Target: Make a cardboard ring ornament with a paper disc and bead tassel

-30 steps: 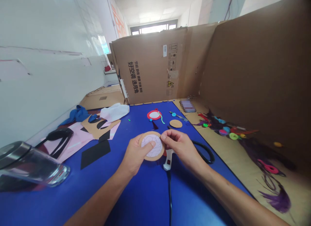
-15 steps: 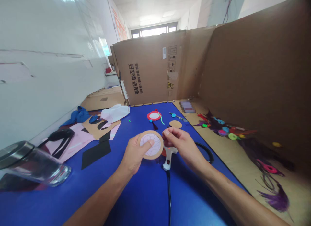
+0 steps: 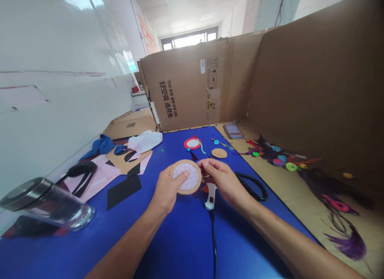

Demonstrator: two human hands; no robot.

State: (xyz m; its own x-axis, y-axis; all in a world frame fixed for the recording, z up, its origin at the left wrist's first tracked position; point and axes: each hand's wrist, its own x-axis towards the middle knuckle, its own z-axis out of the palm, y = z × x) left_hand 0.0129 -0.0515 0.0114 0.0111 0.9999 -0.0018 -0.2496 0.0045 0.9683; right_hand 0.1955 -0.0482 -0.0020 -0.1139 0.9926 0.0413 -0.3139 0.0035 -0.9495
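Between the thumb and fingers of my left hand [image 3: 168, 185] is a round cardboard disc [image 3: 196, 187] with a whitish, line-patterned circle on its face. My left thumb presses on that pale centre. At the disc's right rim, my right hand [image 3: 218, 175] has its thumb and fingers pinched together. Whatever the pinch holds, if anything, is too small or hidden to make out. Below my right hand lies a white hot glue gun [image 3: 211, 197], partly covered by the hand, with a black cord [image 3: 214, 235] running toward me.
A red-rimmed round piece [image 3: 192, 143] and a plain cardboard disc [image 3: 219, 153] lie farther back on the blue table [image 3: 177, 247]. A glass bottle [image 3: 64, 207], black sheet [image 3: 124, 191] and fabric scraps are left. Colourful bits line the right side, beside tall cardboard walls [image 3: 189, 87].
The camera view has turned slightly left, so the table things appear shifted right. My right fingertips have come a little closer to the disc's rim. My left hand keeps its hold.
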